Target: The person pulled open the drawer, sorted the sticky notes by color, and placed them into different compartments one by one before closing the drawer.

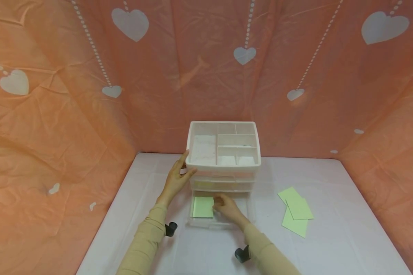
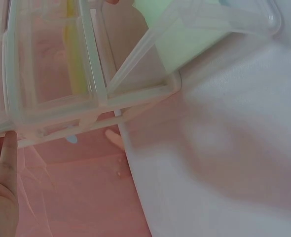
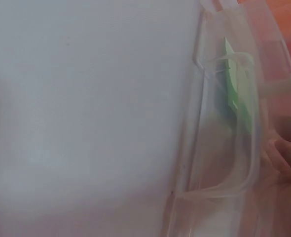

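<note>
A white plastic drawer unit point(image 1: 223, 168) stands on the table, with its clear bottom drawer point(image 1: 223, 225) pulled out. At the unit's left front corner is my left hand point(image 1: 175, 179), its fingers extended along the side and its thumb on the front. My right hand point(image 1: 227, 206) is inside the drawer, bent fingers and thumb at the right edge of a light green paper sheet point(image 1: 203, 207), which they pinch. This green paper point(image 3: 232, 81) shows through the clear drawer front in the right wrist view; the fingertips' contact is partly hidden there.
Several light green sheets point(image 1: 297, 210) lie overlapping on the white table point(image 1: 334, 236) to the right. Something yellow point(image 2: 75, 54) shows inside a closed drawer above. The unit's top tray point(image 1: 204, 149) has several compartments. An orange cloth point(image 1: 192, 76) with hearts hangs behind and at both sides.
</note>
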`<action>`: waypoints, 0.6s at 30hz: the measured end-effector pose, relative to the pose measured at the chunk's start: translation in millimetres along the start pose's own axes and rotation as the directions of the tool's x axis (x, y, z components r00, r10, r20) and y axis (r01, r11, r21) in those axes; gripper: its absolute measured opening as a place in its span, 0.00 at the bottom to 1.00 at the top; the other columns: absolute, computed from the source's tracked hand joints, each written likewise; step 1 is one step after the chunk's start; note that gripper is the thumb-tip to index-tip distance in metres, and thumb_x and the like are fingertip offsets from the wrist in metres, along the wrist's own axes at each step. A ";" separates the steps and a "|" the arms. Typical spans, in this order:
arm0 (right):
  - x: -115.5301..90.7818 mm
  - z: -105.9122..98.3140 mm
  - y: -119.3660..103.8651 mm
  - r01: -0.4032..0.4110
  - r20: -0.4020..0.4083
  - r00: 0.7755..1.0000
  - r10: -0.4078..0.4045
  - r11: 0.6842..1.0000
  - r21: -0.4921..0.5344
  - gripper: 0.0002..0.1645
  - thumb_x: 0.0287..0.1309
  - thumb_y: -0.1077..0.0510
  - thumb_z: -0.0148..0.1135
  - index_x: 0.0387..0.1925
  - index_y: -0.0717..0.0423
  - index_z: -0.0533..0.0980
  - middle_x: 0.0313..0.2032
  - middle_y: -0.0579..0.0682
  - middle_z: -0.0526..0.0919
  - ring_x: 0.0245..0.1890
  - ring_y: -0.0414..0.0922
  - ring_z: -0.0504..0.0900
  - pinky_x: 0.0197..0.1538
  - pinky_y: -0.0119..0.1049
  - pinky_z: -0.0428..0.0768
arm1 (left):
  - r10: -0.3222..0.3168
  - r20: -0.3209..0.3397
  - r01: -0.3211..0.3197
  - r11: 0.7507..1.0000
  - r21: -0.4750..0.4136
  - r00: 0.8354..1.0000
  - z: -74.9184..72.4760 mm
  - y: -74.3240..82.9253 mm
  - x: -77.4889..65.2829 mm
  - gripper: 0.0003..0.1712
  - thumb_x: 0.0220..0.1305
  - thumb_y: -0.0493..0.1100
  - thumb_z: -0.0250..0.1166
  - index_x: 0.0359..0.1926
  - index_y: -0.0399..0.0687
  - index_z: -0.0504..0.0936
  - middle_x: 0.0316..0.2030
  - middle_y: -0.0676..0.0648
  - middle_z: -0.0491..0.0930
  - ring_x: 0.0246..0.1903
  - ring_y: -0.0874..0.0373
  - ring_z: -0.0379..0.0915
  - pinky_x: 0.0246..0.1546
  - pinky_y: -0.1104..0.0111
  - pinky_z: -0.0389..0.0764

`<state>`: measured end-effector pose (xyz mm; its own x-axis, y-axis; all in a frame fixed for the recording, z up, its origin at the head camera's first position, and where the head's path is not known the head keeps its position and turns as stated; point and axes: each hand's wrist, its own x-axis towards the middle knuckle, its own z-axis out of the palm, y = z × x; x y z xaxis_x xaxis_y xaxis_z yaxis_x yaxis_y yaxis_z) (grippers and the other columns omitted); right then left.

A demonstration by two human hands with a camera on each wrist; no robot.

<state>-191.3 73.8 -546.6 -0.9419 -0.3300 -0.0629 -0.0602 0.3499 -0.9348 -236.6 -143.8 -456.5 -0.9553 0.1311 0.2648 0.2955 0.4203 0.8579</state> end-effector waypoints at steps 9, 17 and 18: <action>-4.3 -3.5 -1.2 -0.019 0.019 1.000 0.018 1.000 0.011 0.24 0.56 0.62 0.60 0.54 0.68 0.70 0.48 0.65 0.78 0.49 0.58 0.79 0.48 0.41 0.82 | -0.003 -0.005 0.003 1.000 0.006 1.000 0.8 -1.8 0.0 0.40 0.61 0.51 0.63 0.69 0.75 0.54 0.52 0.41 0.70 0.53 0.46 0.69 0.50 0.56 0.80; -9.6 -11.9 -8.1 -0.001 -0.012 1.000 0.001 1.000 0.013 0.19 0.57 0.62 0.58 0.51 0.64 0.74 0.47 0.63 0.80 0.44 0.55 0.81 0.41 0.34 0.82 | -0.004 -0.012 0.004 1.000 0.003 1.000 0.3 0.6 -0.2 0.40 0.60 0.51 0.63 0.69 0.75 0.54 0.51 0.41 0.70 0.53 0.46 0.70 0.49 0.56 0.80; -10.1 -13.3 -8.9 0.000 -0.022 1.000 0.000 1.000 0.004 0.19 0.57 0.62 0.58 0.51 0.63 0.75 0.47 0.62 0.81 0.44 0.54 0.81 0.42 0.34 0.81 | 0.004 -0.013 -0.004 1.000 0.003 1.000 0.1 1.1 -0.4 0.40 0.61 0.50 0.63 0.69 0.73 0.54 0.51 0.41 0.70 0.52 0.46 0.70 0.49 0.56 0.80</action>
<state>-185.7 85.7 -532.9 -0.9491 -0.3100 -0.0553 -0.0586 0.3465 -0.9362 -235.9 -143.3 -455.8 -0.9540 0.1209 0.2743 0.2995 0.4228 0.8553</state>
